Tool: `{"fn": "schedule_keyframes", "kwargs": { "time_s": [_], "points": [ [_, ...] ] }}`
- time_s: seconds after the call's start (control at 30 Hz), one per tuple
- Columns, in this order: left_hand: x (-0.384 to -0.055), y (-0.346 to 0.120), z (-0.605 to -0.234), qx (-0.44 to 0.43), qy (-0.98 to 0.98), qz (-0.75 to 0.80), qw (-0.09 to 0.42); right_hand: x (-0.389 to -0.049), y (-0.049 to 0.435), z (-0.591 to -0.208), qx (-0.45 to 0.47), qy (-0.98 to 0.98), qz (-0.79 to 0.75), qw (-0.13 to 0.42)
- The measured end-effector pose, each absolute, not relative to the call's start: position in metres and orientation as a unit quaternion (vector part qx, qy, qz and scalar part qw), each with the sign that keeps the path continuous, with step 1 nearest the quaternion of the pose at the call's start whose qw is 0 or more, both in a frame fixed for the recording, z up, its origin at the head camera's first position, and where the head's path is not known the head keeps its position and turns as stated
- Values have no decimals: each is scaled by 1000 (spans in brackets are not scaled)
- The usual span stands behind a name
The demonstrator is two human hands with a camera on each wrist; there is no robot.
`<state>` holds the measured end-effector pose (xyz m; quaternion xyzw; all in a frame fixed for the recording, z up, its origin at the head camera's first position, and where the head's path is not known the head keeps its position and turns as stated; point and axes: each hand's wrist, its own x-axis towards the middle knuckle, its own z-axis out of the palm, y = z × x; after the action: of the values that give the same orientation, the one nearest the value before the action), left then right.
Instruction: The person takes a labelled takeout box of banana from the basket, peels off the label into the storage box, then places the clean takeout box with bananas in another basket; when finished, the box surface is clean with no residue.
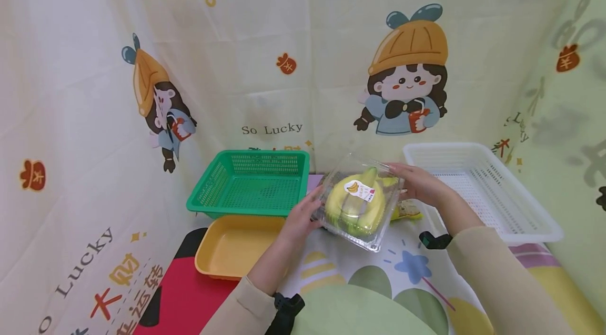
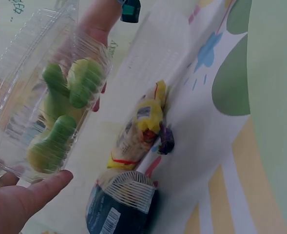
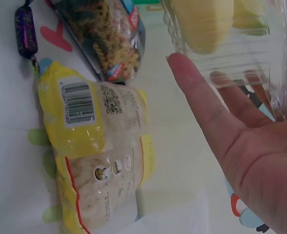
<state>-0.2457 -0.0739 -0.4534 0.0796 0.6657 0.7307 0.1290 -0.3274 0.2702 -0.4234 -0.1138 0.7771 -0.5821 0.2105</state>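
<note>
A clear plastic clamshell box (image 1: pixel 366 243) of bananas (image 1: pixel 352 214), with a white banana label on top, is held tilted above the table between both hands. My left hand (image 1: pixel 300 216) grips its left side; in the left wrist view, fingers reach round the box's end. The right hand (image 1: pixel 418 185) holds the opposite side, and in the right wrist view its fingers lie along the clear wall (image 3: pixel 231 58). Below the box lie a yellow-ended bag (image 3: pixel 99 146), a bag of spiral pasta (image 3: pixel 102 39) and a small purple wrapped piece (image 3: pixel 26 31).
A green basket (image 1: pixel 248 209) stands at the back left, with an orange tray (image 1: pixel 213 272) in front of it. To the right is a white basket (image 1: pixel 535 219). A dark package with a barcode (image 2: pixel 124 214) lies beside the yellow-ended bag. A printed cloth hangs behind.
</note>
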Motion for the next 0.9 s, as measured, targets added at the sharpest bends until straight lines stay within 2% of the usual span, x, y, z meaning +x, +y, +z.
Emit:
{"fn": "schedule_keyframes", "kwargs": {
  "time_s": [0.33,0.6,0.9],
  "points": [
    [-245,-74,-454,67,629,767,113,-314,265,-427,-67,774,-605,177],
    [-229,-63,-460,20,647,762,37,-293,264,-432,-14,752,-642,146],
    [-207,-40,-475,10,666,745,-4,-268,253,-442,27,740,-665,97]
  ]
}}
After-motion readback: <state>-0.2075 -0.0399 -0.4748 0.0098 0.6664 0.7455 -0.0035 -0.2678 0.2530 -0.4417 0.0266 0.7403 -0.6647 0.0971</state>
